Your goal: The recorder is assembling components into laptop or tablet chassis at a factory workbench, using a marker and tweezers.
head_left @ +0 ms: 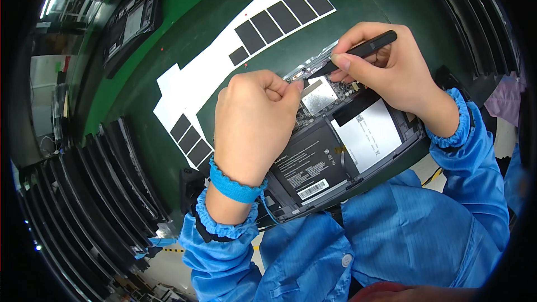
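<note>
An open laptop base (305, 159) lies in front of me, its inner parts bare: a black battery with a printed label, a white-faced block (366, 140) and a circuit board with a silver metal shield (320, 97). My right hand (394, 70) grips black tweezers (366, 47), slanting down left toward the board's far edge. My left hand (254, 117) is at that edge, thumb and forefinger pinched together beside the tweezers' tip. A small dark bit shows at the fingertips; what it is I cannot make out. A blue wrist strap (235, 185) circles my left wrist.
White backing sheets (210, 61) with black rectangular pads (265, 27) lie beyond the laptop base on the dark green table (386, 0). Upright dark panels (100, 179) stand in a row at left, more (475, 17) at upper right. Another open laptop base (131, 22) sits at upper left.
</note>
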`<state>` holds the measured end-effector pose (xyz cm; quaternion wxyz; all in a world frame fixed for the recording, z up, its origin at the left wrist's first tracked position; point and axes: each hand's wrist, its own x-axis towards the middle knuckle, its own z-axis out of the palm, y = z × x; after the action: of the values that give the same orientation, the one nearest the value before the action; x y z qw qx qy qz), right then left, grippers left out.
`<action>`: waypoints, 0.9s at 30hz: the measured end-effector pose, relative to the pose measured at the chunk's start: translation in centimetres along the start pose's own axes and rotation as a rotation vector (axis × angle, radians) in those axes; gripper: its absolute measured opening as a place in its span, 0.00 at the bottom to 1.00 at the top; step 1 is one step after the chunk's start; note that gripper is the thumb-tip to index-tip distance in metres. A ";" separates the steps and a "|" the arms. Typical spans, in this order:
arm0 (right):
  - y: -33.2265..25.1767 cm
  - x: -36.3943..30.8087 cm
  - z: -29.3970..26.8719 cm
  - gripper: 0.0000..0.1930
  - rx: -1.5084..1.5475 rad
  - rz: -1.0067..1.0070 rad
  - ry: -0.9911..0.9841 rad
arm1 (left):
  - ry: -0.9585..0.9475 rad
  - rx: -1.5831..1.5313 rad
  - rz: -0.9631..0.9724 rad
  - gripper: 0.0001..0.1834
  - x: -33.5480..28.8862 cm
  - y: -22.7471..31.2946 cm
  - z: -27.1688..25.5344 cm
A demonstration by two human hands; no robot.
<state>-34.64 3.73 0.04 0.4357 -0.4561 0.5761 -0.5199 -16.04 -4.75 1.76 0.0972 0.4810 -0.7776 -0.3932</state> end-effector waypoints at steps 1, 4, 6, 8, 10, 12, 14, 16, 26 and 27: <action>0.0 0.0 0.0 0.05 -0.005 0.001 0.000 | -0.007 0.018 -0.011 0.14 0.1 0.0 0.0; -0.1 0.0 0.1 0.05 -0.022 0.003 -0.002 | -0.023 0.074 -0.023 0.15 0.5 0.3 -0.3; -0.2 0.0 0.1 0.05 -0.020 -0.002 -0.001 | -0.034 0.111 -0.021 0.15 0.5 0.5 -0.5; -0.2 -0.1 0.2 0.06 -0.019 -0.008 0.002 | -0.024 0.159 -0.004 0.16 0.4 0.6 -0.6; 0.2 0.2 0.0 0.06 -0.006 -0.010 -0.010 | -0.041 0.151 -0.007 0.17 0.7 0.5 -0.6; 0.2 0.2 -0.1 0.06 -0.012 -0.009 -0.013 | -0.055 0.142 -0.004 0.18 0.9 0.4 -0.6; 0.1 0.2 -0.2 0.07 -0.020 -0.013 -0.014 | -0.071 0.132 -0.023 0.19 1.0 0.2 -0.5; 0.3 0.2 -0.2 0.07 -0.008 -0.019 -0.009 | -0.065 0.142 -0.028 0.20 1.1 0.1 -0.4; 0.4 0.2 0.3 0.07 0.066 -0.153 0.074 | 0.109 0.308 0.048 0.27 0.1 -0.3 0.2; 0.5 0.4 0.0 0.08 0.083 -0.129 0.078 | 0.151 0.311 0.064 0.27 -0.2 -0.3 0.4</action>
<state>-34.77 3.39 -0.49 0.3972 -0.4533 0.5400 -0.5875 -15.93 -4.45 1.28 0.0923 0.4935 -0.8343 -0.2275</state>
